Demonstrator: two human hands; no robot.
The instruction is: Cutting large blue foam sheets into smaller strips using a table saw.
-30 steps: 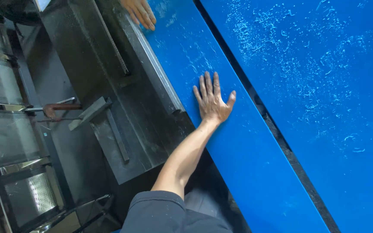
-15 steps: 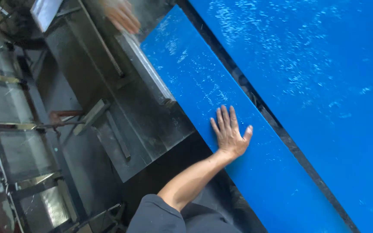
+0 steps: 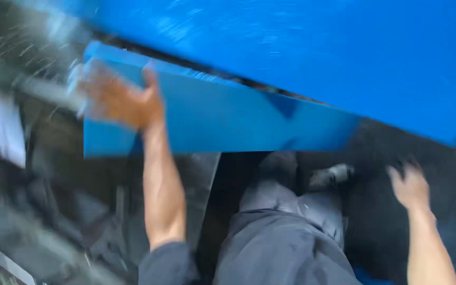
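Observation:
A narrow blue panel [image 3: 228,119] lies across the middle of the blurred view, just below a large blue sheet [image 3: 317,47] that fills the top. My left hand [image 3: 120,100] is on the narrow panel's left end, thumb up over its face and fingers reaching around its edge. My right hand [image 3: 410,184] hangs free at the right with fingers apart, holding nothing, under the large sheet's lower corner. My grey trousers [image 3: 286,232] and a shoe [image 3: 331,174] show below the panel.
Dark metal machine parts [image 3: 54,211] and a grey frame stand at the left, heavily blurred. A pale flat piece [image 3: 6,126] shows at the far left. Dark floor [image 3: 376,158] lies under the sheet's right corner.
The view has swung round sharply. My left hand went from lying flat mid-panel to the panel's end, and my right hand has come into view at the right.

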